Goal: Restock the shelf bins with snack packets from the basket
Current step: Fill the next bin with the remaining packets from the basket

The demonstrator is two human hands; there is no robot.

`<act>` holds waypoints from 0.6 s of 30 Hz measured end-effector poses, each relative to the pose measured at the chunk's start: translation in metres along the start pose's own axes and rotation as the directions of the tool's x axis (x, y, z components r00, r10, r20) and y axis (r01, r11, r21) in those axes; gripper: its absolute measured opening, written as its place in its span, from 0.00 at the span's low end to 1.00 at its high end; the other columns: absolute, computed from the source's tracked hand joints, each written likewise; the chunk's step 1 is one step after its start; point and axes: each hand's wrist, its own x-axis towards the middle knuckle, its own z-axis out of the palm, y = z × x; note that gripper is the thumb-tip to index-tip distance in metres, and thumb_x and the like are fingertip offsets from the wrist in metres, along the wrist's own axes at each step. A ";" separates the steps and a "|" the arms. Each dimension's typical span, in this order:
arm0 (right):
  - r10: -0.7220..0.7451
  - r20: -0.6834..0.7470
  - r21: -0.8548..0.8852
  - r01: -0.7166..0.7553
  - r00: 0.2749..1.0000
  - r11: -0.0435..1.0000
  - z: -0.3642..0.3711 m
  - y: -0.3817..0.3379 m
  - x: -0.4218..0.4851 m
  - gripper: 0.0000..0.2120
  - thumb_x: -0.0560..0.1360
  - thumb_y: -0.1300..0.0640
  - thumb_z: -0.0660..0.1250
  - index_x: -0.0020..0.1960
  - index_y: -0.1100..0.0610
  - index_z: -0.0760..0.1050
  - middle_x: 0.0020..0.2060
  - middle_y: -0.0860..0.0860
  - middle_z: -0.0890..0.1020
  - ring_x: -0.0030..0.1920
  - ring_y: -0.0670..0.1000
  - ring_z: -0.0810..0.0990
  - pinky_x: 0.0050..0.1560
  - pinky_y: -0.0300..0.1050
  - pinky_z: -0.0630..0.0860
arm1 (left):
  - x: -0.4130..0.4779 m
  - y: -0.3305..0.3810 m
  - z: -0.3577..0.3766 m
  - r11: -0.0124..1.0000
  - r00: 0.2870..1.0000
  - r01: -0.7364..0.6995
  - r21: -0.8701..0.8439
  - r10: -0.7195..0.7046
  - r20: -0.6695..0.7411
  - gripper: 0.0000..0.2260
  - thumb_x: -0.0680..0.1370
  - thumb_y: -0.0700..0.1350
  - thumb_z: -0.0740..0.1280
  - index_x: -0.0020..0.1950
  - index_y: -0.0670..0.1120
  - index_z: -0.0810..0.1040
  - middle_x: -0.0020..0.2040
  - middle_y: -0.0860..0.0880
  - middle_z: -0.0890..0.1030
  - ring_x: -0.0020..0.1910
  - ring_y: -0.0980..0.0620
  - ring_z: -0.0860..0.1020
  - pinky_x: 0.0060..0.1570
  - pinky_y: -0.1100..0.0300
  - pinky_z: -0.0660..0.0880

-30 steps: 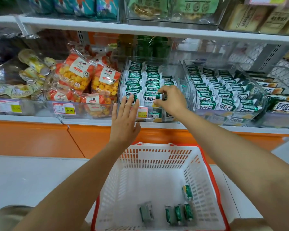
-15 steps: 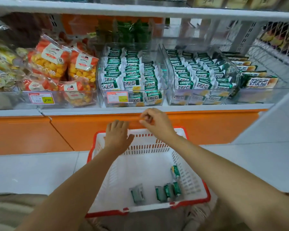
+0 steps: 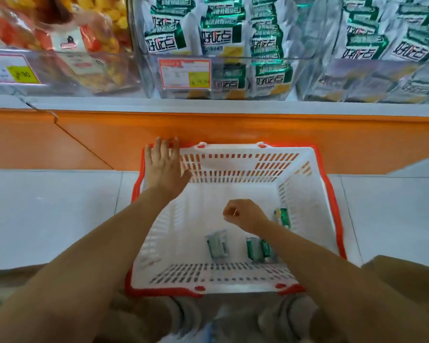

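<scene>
The white, red-rimmed basket (image 3: 233, 164) sits on the floor below the shelf. The left hand (image 3: 165, 167) hovers flat, fingers spread, over its 10 o'clock corner. The right hand (image 3: 245, 215) is inside, fingers curled in with nothing visible between them. Four green snack packets (image 3: 217, 245) lie on the basket's bottom, from 7 round to 3 o'clock of that hand. At 12 o'clock, the clear shelf bin (image 3: 233, 57) holds matching packets.

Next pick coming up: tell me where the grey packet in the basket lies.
In the head view, the grey packet lies on the basket floor toward its near wall, left of the green packets, nearer the person than the right hand.
</scene>
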 end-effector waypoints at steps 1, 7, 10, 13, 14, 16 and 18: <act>0.015 0.056 -0.016 -0.014 0.998 1.000 0.010 0.006 0.007 0.08 0.77 0.55 0.69 0.53 0.57 0.79 0.49 0.53 0.83 0.49 0.52 0.80 0.53 0.45 0.76 | 0.003 -0.003 0.003 1.000 1.000 -0.002 -0.006 0.002 -0.010 0.36 0.79 0.60 0.61 0.80 0.46 0.50 0.78 0.41 0.56 0.79 0.39 0.49 0.77 0.40 0.43; 0.082 0.224 -0.042 -0.074 0.971 0.996 0.055 0.027 0.021 0.16 0.79 0.56 0.65 0.66 0.55 0.73 0.63 0.52 0.77 0.61 0.54 0.76 0.62 0.47 0.72 | 0.006 -0.009 0.026 0.993 0.975 -0.059 -0.102 0.036 -0.218 0.29 0.75 0.50 0.68 0.73 0.42 0.65 0.69 0.39 0.68 0.72 0.37 0.63 0.75 0.38 0.54; 0.159 0.272 -0.128 -0.128 0.949 0.984 0.067 0.028 0.028 0.20 0.79 0.55 0.65 0.69 0.54 0.69 0.64 0.54 0.75 0.63 0.55 0.73 0.63 0.48 0.71 | 0.003 -0.005 0.027 0.989 0.972 -0.044 -0.142 0.010 -0.236 0.29 0.77 0.53 0.62 0.76 0.42 0.62 0.72 0.38 0.67 0.75 0.37 0.59 0.76 0.38 0.52; 0.181 0.293 -0.254 -0.106 0.939 0.961 0.074 0.030 0.032 0.19 0.80 0.55 0.62 0.69 0.56 0.71 0.65 0.56 0.72 0.66 0.57 0.69 0.65 0.48 0.68 | 0.002 -0.001 0.029 0.986 0.972 -0.024 -0.166 -0.015 -0.235 0.30 0.78 0.53 0.62 0.76 0.41 0.62 0.73 0.37 0.66 0.76 0.36 0.58 0.76 0.37 0.52; 0.184 0.291 -0.291 -0.097 0.939 0.952 0.075 0.030 0.032 0.17 0.80 0.55 0.61 0.68 0.57 0.73 0.65 0.56 0.72 0.65 0.57 0.68 0.65 0.48 0.69 | 0.002 0.000 0.031 0.985 0.972 -0.021 -0.174 -0.021 -0.236 0.30 0.78 0.52 0.63 0.76 0.41 0.62 0.73 0.37 0.66 0.77 0.36 0.58 0.75 0.37 0.52; 0.194 0.271 -0.320 -0.102 0.943 0.942 0.077 0.031 0.030 0.14 0.80 0.54 0.62 0.63 0.57 0.75 0.61 0.56 0.73 0.63 0.57 0.69 0.62 0.48 0.70 | 0.002 0.000 0.036 0.984 0.972 -0.015 -0.180 -0.028 -0.234 0.32 0.78 0.51 0.66 0.77 0.41 0.60 0.75 0.37 0.64 0.77 0.36 0.56 0.76 0.37 0.51; 0.199 0.253 -0.332 -0.108 0.947 0.937 0.078 0.030 0.027 0.11 0.78 0.55 0.64 0.59 0.58 0.75 0.58 0.56 0.74 0.60 0.56 0.70 0.59 0.48 0.72 | -0.001 0.000 0.035 0.987 0.976 -0.014 -0.159 -0.021 -0.219 0.33 0.78 0.52 0.66 0.78 0.42 0.58 0.76 0.37 0.62 0.78 0.36 0.54 0.76 0.38 0.49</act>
